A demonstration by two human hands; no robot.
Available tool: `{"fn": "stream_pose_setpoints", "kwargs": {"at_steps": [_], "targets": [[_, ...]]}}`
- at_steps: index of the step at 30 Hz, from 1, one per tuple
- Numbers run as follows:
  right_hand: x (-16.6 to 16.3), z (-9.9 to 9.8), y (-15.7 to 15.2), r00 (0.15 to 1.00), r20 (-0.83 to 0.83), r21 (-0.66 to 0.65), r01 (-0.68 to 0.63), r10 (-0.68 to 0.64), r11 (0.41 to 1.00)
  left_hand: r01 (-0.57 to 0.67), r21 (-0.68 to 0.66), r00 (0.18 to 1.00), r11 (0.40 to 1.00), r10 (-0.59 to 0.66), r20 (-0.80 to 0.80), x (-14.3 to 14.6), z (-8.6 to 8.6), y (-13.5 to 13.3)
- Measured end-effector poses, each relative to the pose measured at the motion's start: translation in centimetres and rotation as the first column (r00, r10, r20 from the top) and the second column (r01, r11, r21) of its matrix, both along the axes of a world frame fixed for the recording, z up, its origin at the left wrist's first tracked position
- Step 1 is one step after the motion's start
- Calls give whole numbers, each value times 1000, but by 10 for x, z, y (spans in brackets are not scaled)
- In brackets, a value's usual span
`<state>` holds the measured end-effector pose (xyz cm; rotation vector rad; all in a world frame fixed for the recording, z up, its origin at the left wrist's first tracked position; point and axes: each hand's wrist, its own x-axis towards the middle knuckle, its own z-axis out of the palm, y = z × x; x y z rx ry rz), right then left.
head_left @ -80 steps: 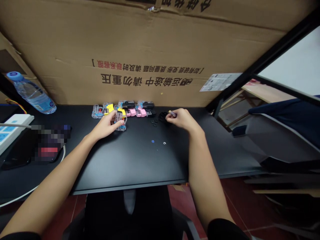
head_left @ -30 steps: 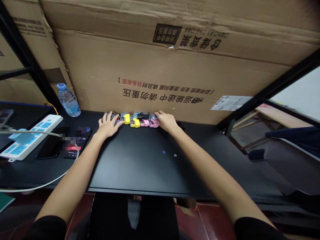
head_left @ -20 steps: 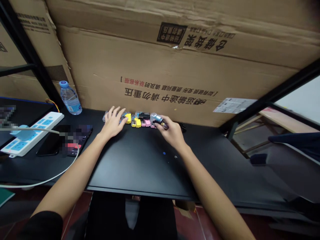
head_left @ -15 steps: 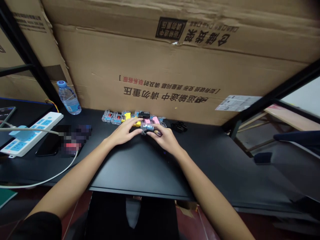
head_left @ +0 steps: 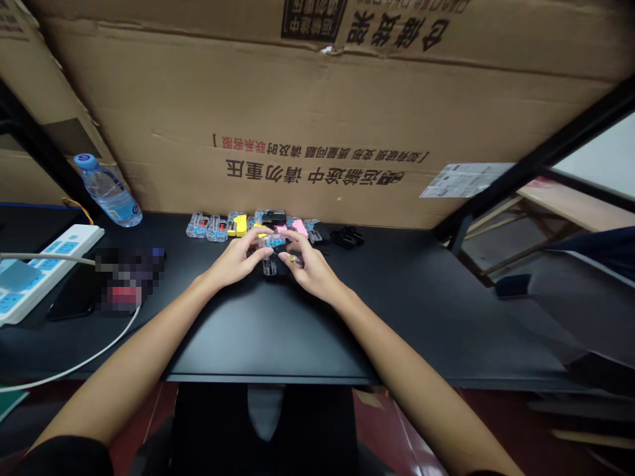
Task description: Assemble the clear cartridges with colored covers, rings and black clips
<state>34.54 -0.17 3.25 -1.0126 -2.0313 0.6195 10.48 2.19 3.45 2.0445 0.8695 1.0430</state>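
Between both hands is a small clear plastic device (head_left: 274, 242) with blue parts inside and a black section. My left hand (head_left: 234, 261) grips its left side with thumb and fingers. My right hand (head_left: 316, 270) closes on its right side and also holds a dark, thin handle with a gold band (head_left: 297, 260), partly hidden by the fingers. Just under the hands, a clear and black piece (head_left: 270, 267) shows; whether it belongs to the held device I cannot tell. Behind the hands lies a row of similar clear devices, among them a yellow one (head_left: 238, 225) and a pink one (head_left: 299, 228).
Black parts (head_left: 347, 237) lie right of the row. At left are a water bottle (head_left: 110, 193), a white power strip (head_left: 49, 268), a black phone (head_left: 74, 291) and a white cable (head_left: 94, 360). A cardboard sheet (head_left: 173, 99) stands behind the black table (head_left: 268, 344).
The held device has been turned, so its blue and black face shows, and the thin handle sits lower in my right hand. The camera view has shifted slightly.
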Motion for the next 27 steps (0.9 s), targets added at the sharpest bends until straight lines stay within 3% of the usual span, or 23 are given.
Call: {"fn": "stream_pose_setpoints", "kwargs": {"at_steps": [6,11,16,19,23,27], "targets": [[-6,3,-6,995,-92,-107,-36,27,994,2,-85,989,996,11,150,0,-5,4],[0,8,-3,978,-184,-84,81,-95,993,-54,-63,995,997,59,78,-4,0,7],[6,11,4,934,-294,-92,183,-202,979,82,-101,996,992,-85,-21,-9,1,8],[4,15,4,898,-346,-208,208,-271,956,47,2,995,999,-46,-85,-13,-1,9],[1,21,1,856,-352,-465,193,-380,864,105,279,974,955,-43,-222,-14,-1,5],[-3,18,-3,873,-296,-627,128,-387,768,191,378,977,906,-139,-160,-4,2,-3]]}}
